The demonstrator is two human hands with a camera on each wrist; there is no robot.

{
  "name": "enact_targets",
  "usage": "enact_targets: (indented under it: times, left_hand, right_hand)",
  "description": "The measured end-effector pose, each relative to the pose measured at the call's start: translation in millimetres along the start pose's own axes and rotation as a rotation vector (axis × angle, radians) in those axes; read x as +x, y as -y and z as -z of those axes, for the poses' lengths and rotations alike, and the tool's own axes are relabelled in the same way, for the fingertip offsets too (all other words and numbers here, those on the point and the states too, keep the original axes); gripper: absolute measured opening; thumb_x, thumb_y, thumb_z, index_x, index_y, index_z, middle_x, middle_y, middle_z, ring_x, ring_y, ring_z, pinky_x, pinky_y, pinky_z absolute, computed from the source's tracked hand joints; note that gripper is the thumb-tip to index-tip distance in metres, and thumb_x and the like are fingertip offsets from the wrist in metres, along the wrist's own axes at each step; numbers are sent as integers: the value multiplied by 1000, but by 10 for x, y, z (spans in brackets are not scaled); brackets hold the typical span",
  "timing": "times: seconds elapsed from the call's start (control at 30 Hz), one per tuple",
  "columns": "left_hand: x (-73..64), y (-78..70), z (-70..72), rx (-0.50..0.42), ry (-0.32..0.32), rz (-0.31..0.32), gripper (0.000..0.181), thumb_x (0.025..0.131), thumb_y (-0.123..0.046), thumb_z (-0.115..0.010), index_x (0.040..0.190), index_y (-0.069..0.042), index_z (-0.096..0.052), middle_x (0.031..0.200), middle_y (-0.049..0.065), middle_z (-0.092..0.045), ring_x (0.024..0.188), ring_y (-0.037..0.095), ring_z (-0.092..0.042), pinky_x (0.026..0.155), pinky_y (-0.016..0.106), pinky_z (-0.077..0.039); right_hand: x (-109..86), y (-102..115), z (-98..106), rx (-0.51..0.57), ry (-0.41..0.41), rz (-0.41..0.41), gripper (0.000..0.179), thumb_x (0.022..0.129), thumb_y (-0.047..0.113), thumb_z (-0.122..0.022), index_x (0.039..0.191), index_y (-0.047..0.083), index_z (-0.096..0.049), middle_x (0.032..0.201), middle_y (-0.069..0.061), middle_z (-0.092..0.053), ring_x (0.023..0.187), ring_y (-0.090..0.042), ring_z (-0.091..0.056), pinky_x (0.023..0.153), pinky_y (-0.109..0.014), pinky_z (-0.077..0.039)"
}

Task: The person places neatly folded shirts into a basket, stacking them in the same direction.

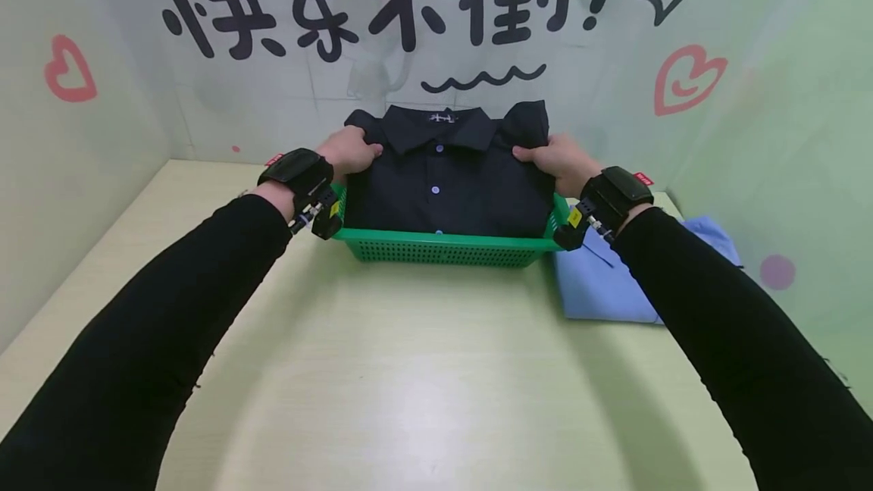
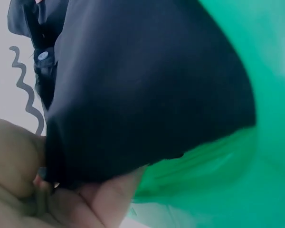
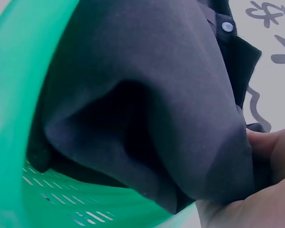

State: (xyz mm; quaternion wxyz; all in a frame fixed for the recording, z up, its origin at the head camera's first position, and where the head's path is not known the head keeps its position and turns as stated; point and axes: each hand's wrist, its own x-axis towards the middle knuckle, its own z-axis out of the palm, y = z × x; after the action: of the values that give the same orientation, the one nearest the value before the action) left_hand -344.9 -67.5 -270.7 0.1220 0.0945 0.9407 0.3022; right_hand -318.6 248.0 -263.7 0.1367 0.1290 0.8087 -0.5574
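Observation:
A folded black button-up shirt [image 1: 450, 180] with a collar and pale buttons is held upright between both hands. Its lower part sits inside a green plastic basket [image 1: 450, 252]. My left hand [image 1: 348, 150] pinches the shirt's upper left side, thumb on the front and fingers behind the cloth. On the opposite side my right hand [image 1: 559, 161] grips it the same way near the shoulder. In the left wrist view, the dark cloth [image 2: 147, 85] hangs against the green wall. The right wrist view shows the shirt's side [image 3: 190, 109] bulging with a fold, beside the slotted basket [image 3: 76, 199].
A folded blue garment [image 1: 607, 290] lies on the table to the right of the basket, partly behind the right forearm. The pale wooden table [image 1: 423, 370] reaches back to a wall sheet [image 1: 273, 97] printed with large dark characters and hearts.

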Motion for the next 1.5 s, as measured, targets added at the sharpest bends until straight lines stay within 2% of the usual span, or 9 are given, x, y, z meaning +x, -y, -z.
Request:
enact_targets:
  times: [0.1,0.23,0.47,0.57,0.73,0.9,1.03,1.23,1.5]
  left_hand:
    - [53,21,-6,98,16,14,57,107,-24,-37,150,11,-23,151,31,-29,139,41,-30,111,45,-29]
    - [79,8,-20,106,39,57,55,107,-23,-37,149,11,-27,149,31,-31,135,41,-36,107,44,-36]
    - [83,-43,-44,180,78,81,48,107,-21,-32,138,15,-39,136,30,-45,108,41,-55,85,41,-48]
    - [95,-34,-39,108,127,97,47,106,-16,-30,143,13,-32,140,29,-40,112,42,-55,85,41,-52]
    - [74,-42,-32,-40,219,124,54,105,-13,-32,151,10,-16,150,27,-27,129,43,-43,93,48,-49]
    - [8,-102,-27,-14,296,110,55,106,-16,-37,151,10,-18,155,25,-21,135,40,-37,99,48,-45]
    - [-6,-98,-4,-21,359,110,53,106,-14,-39,150,10,-22,155,26,-23,136,40,-34,103,47,-41]
    - [-7,-86,27,-27,436,131,55,106,-16,-41,150,10,-22,154,28,-21,135,44,-35,104,46,-40]
    - [-6,-70,49,-139,498,163,56,107,-18,-38,151,10,-17,155,29,-18,139,45,-27,107,50,-36]
  right_hand:
    - [35,-24,-4,-7,-1,-31,60,102,23,-55,151,2,-28,151,-13,-32,129,-27,-37,110,-38,-30]
    - [71,-54,-13,-39,-14,-59,62,102,23,-55,153,3,-25,153,-13,-31,131,-27,-35,111,-38,-29]
    - [102,-101,-22,-129,-36,-57,63,102,23,-54,152,-1,-24,154,-16,-30,134,-31,-35,112,-40,-28]
    - [94,-111,-27,-174,-39,-69,62,103,19,-51,153,-2,-20,155,-17,-27,136,-32,-33,112,-41,-28]
    - [64,-123,-61,-156,10,-127,71,101,16,-55,155,-2,-12,157,-18,-25,138,-32,-33,110,-45,-32]
    - [26,-131,-108,-188,144,-183,90,95,17,-67,156,0,-3,154,-17,-25,132,-32,-38,108,-47,-35]
    - [-18,-152,-136,-251,212,-207,94,93,11,-70,155,-1,0,153,-18,-24,132,-34,-40,104,-50,-39]
    - [-51,-176,-139,-365,208,-178,92,92,13,-71,153,-5,-5,153,-23,-23,135,-38,-38,100,-52,-42]
    - [-77,-208,-193,-441,208,-145,84,91,12,-72,150,-10,-16,149,-25,-27,130,-42,-43,95,-51,-47]
